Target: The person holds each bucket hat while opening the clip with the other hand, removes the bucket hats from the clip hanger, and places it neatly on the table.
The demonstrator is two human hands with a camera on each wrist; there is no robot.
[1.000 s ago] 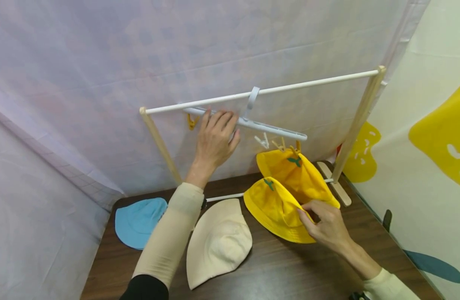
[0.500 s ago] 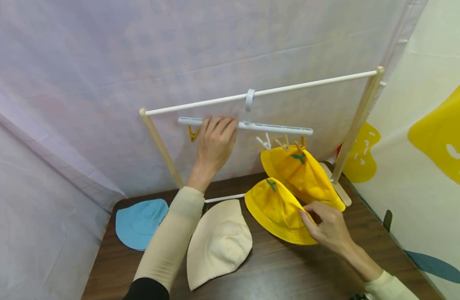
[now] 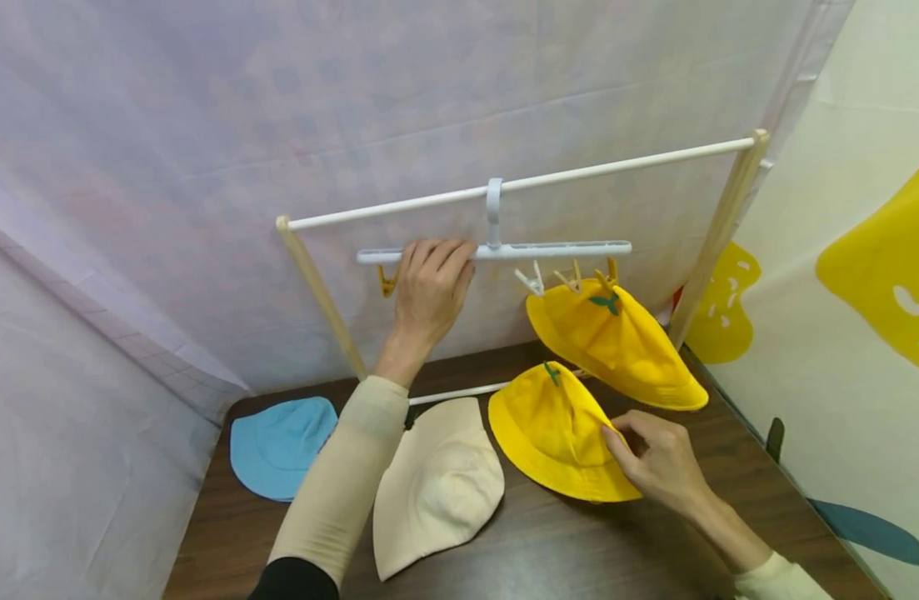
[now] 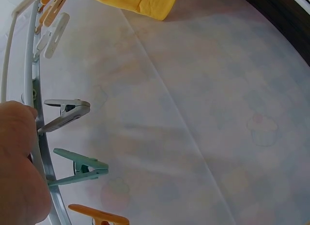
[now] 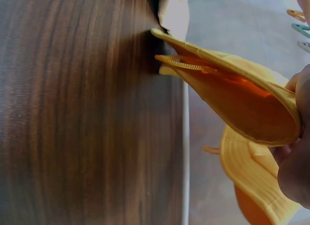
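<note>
Two hats flank the left hand (image 3: 429,287) gripping the hanger (image 3: 549,250); right hand (image 3: 657,462) pinches yellow hat (image 3: 552,429).

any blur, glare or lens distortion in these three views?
Head: sharp, even light, no glare, straight rail bows from wide lens. Left wrist: clip hanger curves strongly, left hand blurred close up. Right wrist: yellow hat soft, table grain smeared.

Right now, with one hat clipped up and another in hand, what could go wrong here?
The clip hanger carries one yellow hat at its right end only, so it may tip if the left hand lets go of the bar. The right hand pinches just the brim of the second yellow hat, which could slip. The left sleeve lies across the beige hat and might drag it.
</note>
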